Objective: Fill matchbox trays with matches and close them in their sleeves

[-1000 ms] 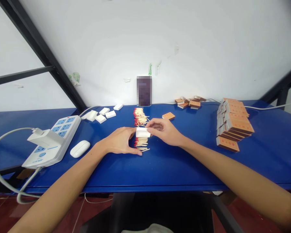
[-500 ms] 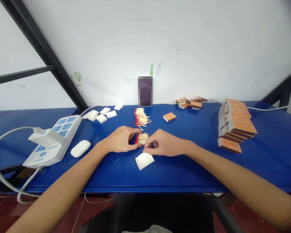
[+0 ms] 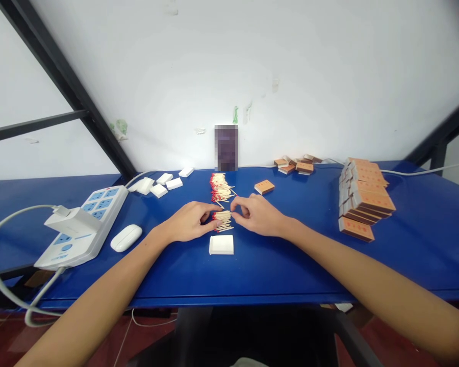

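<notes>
Head view: a glossy blue surface (image 3: 283, 270) against a scuffed white wall (image 3: 329, 76), dark red floor (image 3: 110, 336) below.
A small bundle of matches (image 3: 224, 220) lies between the hands, just beyond a white tray (image 3: 221, 245); the left hand's (image 3: 189, 221) grip is spread at the red heads, while whether the right hand's (image 3: 260, 215) grip pinches anything cannot be told; power strip (image 3: 105, 205) left, stacked matchboxes (image 3: 372, 200) right.
</notes>
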Demonstrator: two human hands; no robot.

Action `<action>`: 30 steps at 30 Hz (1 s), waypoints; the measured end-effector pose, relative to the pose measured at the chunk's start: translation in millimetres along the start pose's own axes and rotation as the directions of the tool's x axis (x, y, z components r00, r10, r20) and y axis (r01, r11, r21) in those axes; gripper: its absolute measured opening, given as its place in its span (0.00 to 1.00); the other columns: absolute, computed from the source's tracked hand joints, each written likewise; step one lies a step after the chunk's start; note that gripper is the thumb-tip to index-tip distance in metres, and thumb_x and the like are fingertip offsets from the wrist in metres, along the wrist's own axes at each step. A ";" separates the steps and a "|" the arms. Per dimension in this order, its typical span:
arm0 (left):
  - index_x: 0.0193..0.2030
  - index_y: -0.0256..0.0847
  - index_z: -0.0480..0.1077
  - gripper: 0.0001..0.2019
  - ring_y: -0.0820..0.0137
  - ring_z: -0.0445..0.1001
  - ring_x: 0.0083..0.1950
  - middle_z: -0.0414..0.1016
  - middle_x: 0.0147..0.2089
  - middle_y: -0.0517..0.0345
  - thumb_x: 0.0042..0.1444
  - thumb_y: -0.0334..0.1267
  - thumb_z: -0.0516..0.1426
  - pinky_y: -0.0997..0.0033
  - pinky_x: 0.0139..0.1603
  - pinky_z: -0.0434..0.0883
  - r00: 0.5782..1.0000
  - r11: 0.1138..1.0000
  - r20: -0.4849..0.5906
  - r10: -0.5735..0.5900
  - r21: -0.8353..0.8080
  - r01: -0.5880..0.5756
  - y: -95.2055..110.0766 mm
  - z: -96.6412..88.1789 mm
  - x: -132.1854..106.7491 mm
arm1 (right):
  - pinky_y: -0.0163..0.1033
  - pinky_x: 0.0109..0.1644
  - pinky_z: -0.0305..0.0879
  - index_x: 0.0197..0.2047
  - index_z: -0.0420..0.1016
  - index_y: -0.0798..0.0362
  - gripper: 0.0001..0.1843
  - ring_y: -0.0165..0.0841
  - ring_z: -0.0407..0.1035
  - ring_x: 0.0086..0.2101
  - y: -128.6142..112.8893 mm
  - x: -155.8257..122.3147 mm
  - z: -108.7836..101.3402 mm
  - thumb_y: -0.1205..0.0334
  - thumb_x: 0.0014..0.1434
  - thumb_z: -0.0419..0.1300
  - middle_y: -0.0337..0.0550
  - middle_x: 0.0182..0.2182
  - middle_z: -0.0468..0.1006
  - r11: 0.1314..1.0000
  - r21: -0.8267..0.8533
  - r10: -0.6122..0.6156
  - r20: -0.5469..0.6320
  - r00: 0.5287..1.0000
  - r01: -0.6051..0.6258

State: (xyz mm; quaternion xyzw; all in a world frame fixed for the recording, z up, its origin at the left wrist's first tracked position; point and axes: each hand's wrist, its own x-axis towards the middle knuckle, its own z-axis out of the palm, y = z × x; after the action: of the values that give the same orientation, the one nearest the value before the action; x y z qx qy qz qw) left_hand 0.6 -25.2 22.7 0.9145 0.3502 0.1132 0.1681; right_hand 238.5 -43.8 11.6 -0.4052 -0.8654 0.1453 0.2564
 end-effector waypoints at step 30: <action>0.41 0.38 0.71 0.09 0.76 0.58 0.24 0.61 0.23 0.67 0.60 0.34 0.51 0.74 0.30 0.58 0.983 1.000 -0.181 0.025 0.012 -0.023 -3.4 -3.7 -2.0 | 0.33 0.32 0.53 0.33 0.78 0.54 0.05 0.25 0.60 0.25 -7.4 -2.6 9.3 0.67 0.58 0.60 0.34 0.23 0.70 0.986 0.109 -0.143 0.126 0.982 0.130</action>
State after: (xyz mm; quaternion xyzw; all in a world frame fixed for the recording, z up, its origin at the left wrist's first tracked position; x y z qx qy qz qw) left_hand -4.1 -23.3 24.6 0.9054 0.3535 0.1964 0.1296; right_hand 230.1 -50.8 6.4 -0.3210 -0.8980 0.1973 0.2271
